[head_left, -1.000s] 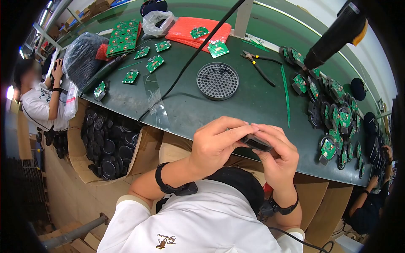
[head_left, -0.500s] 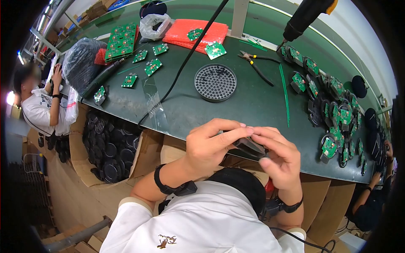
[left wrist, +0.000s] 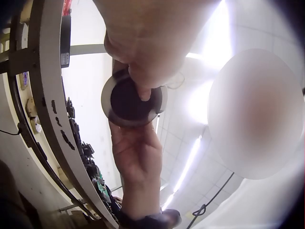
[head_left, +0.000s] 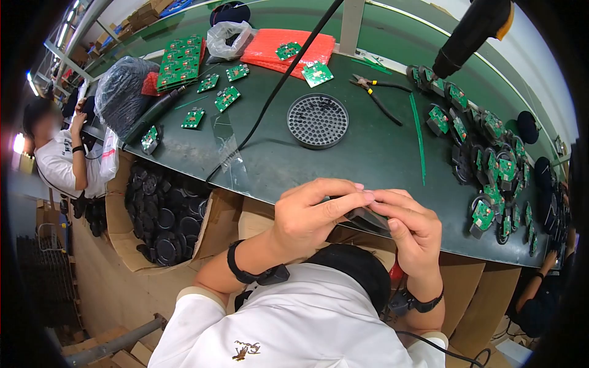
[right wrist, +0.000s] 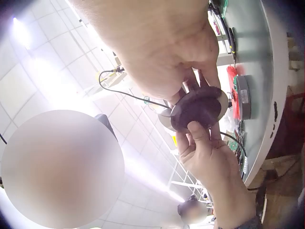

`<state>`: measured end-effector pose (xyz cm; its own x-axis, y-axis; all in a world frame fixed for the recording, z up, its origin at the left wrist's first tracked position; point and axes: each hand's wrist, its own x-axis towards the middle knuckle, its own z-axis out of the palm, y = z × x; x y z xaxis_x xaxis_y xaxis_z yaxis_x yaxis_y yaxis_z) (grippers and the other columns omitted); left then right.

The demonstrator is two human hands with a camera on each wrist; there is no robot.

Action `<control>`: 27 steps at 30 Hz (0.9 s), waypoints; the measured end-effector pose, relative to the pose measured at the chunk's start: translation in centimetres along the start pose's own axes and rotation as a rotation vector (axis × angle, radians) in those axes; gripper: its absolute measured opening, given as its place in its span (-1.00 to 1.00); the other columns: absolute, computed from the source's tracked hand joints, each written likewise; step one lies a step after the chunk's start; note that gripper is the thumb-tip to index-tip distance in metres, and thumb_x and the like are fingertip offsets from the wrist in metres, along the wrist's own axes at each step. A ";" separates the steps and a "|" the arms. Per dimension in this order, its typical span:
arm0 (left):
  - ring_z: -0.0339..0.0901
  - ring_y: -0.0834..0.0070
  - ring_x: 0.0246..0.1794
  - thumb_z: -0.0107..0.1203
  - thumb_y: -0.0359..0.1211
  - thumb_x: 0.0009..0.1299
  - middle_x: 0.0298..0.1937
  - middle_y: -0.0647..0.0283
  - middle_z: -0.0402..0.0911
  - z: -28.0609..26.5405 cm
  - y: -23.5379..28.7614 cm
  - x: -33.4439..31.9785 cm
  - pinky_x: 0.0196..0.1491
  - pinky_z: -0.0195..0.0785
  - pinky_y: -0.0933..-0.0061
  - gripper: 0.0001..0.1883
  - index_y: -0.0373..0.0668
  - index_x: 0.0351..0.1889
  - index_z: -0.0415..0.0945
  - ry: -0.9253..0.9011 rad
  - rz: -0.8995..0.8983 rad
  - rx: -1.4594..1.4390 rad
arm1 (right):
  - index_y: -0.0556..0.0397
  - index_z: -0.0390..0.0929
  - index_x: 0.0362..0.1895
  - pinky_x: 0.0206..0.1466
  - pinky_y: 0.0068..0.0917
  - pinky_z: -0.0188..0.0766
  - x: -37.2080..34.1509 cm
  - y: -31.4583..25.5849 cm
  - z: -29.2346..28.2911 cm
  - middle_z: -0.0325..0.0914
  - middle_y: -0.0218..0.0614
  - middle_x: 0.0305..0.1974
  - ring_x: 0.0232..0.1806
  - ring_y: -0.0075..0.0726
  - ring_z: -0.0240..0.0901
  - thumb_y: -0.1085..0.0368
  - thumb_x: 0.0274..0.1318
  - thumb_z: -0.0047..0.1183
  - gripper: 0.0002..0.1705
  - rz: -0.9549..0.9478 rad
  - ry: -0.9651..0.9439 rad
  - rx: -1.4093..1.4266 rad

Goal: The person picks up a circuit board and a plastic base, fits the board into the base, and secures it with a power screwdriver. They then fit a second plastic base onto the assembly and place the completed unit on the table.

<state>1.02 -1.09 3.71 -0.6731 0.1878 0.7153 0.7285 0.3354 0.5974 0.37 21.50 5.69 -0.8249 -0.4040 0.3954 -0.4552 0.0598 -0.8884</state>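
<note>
Over the near edge of the workbench, both hands hold a round black housing (head_left: pixel 367 219) with a flat dark face. My left hand (head_left: pixel 307 211) grips its left side, with the thumb laid across the dark disc in the left wrist view. My right hand (head_left: pixel 414 230) holds the opposite side, its fingertips meeting the left ones along the upper edge. In the right wrist view the housing (right wrist: pixel 198 113) shows a paler rim, with right fingers behind it and the left thumb pressed on its face. The far side is hidden by the fingers.
A perforated round tray (head_left: pixel 317 121) and pliers (head_left: pixel 380 101) lie on the bench. Assemblies with green boards (head_left: pixel 491 165) crowd the right side. An electric screwdriver (head_left: pixel 472 37) hangs above them. A carton of black parts (head_left: pixel 165 221) stands left; a black cable (head_left: pixel 270 104) crosses the bench.
The housing has been tilted between the hands, so its side edge faces the head view less than before. The right thumb lifted briefly and is now back near its edge.
</note>
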 end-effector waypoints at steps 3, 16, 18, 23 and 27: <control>0.79 0.20 -0.03 0.31 -0.76 0.16 -0.01 0.10 0.75 0.2 -0.1 0.1 -0.01 0.72 0.33 -0.50 -0.21 0.08 0.75 0.022 0.017 -0.005 | 0.25 0.78 0.09 0.23 -0.21 0.55 -0.2 0.1 0.2 0.76 -0.04 0.15 0.13 -0.01 0.66 0.38 0.37 0.21 -0.71 0.001 0.010 0.032; 0.75 0.25 -0.09 0.26 -0.81 0.08 -0.09 0.17 0.74 0.0 0.1 0.2 -0.08 0.67 0.35 -0.46 -0.21 0.03 0.78 0.038 0.022 -0.020 | 0.23 0.78 0.08 0.22 -0.20 0.56 -0.4 0.2 0.4 0.77 -0.05 0.13 0.10 0.03 0.67 0.33 0.38 0.23 -0.70 -0.054 0.008 0.010; 0.75 0.24 -0.08 0.25 -0.82 0.07 -0.10 0.17 0.75 -0.1 0.1 0.3 -0.07 0.67 0.34 -0.46 -0.22 0.02 0.78 0.032 0.021 -0.032 | 0.23 0.78 0.07 0.22 -0.19 0.55 -0.2 0.0 0.3 0.76 -0.04 0.13 0.10 0.04 0.67 0.33 0.37 0.23 -0.70 -0.058 0.004 0.008; 0.76 0.23 -0.08 0.24 -0.83 0.07 -0.11 0.17 0.76 -0.2 0.3 0.5 -0.07 0.67 0.33 -0.45 -0.23 0.02 0.78 0.017 0.013 -0.049 | 0.23 0.78 0.09 0.24 -0.16 0.55 -0.2 0.2 0.1 0.75 -0.03 0.14 0.13 0.07 0.66 0.32 0.36 0.25 -0.68 -0.067 -0.012 0.013; 0.76 0.24 -0.08 0.24 -0.83 0.08 -0.10 0.16 0.76 -0.2 0.2 0.3 -0.08 0.66 0.34 -0.47 -0.23 0.01 0.78 0.021 -0.049 -0.092 | 0.22 0.75 0.14 0.24 -0.17 0.55 0.1 -0.1 0.3 0.74 -0.04 0.17 0.12 0.07 0.67 0.35 0.21 0.35 -0.59 -0.090 -0.022 -0.005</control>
<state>0.99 -1.13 4.16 -0.7058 0.1535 0.6916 0.7042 0.2576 0.6616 0.49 21.16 5.75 -0.7730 -0.4282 0.4682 -0.5288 0.0270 -0.8483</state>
